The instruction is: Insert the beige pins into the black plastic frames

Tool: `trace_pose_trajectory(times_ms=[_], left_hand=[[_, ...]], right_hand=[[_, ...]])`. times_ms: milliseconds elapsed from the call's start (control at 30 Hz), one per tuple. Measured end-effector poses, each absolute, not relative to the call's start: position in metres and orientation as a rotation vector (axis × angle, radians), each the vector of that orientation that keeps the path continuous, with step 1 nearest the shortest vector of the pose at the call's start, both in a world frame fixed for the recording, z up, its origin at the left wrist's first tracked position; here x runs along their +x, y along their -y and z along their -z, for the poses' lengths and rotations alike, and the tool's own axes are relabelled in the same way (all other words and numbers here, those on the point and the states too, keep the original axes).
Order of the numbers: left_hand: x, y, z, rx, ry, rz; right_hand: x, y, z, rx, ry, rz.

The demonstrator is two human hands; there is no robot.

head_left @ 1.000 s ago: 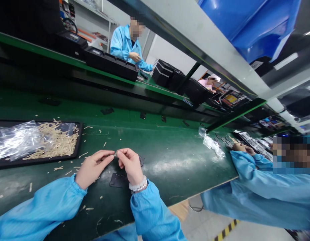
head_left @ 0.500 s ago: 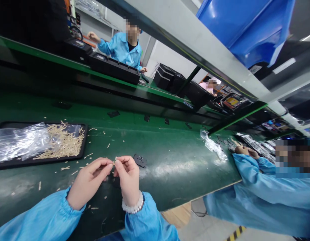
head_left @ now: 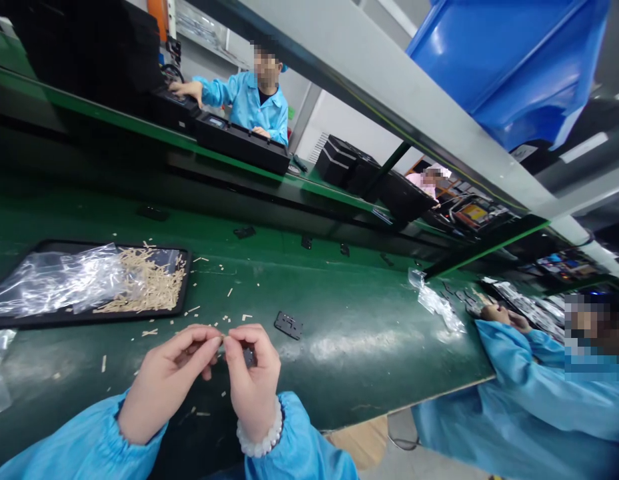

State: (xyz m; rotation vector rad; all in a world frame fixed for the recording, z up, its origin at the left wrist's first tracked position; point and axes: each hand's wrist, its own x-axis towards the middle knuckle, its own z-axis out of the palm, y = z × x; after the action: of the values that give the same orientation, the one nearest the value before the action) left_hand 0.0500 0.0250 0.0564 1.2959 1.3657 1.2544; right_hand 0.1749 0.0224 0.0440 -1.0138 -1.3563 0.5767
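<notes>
Above the green bench, my left hand (head_left: 164,377) and my right hand (head_left: 254,373) meet fingertip to fingertip, both in a closed pinch. Between the fingertips is a small tan piece, mostly hidden by the fingers. The right wrist wears a white bead bracelet (head_left: 261,437). Just beyond my right hand lies a flat black plate (head_left: 288,325) with slots and holes. A dark part, mostly covered, shows behind my right fingers. To the left, a black tray (head_left: 184,303) holds a heap of tan strips (head_left: 154,283) and a clear plastic bag (head_left: 64,277).
Loose tan scraps dot the green bench (head_left: 359,373). Several small black parts (head_left: 244,232) lie along its back. A clear bag (head_left: 437,300) sits at right, near a co-worker in a blue coat (head_left: 534,393). Another person (head_left: 259,100) stands across, behind black boxes (head_left: 242,143).
The view has shifted, so the bench things sit further right. My hands stay pinched together, now lower in the picture. The person across has lowered a raised hand onto a black box.
</notes>
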Motion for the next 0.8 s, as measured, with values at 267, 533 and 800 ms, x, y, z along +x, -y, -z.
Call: trace_pose_trajectory(times_ms=[267,533,800], left_hand=[[0.016,-0.017,-0.046,2.06,-1.42,-1.5],[0.0,-0.018,-0.052,2.311,-1.487,-1.401],[-0.024,-0.014,-0.057,1.324,-1.54,-1.249]], right_hand=[[0.181,-0.031,-0.063,-0.953,1.784,-0.437],[0.166,-0.04,-0.071,-0.961,2.04,-0.357],[0.145,-0.089,-0.065,-1.23,1.871,-0.629]])
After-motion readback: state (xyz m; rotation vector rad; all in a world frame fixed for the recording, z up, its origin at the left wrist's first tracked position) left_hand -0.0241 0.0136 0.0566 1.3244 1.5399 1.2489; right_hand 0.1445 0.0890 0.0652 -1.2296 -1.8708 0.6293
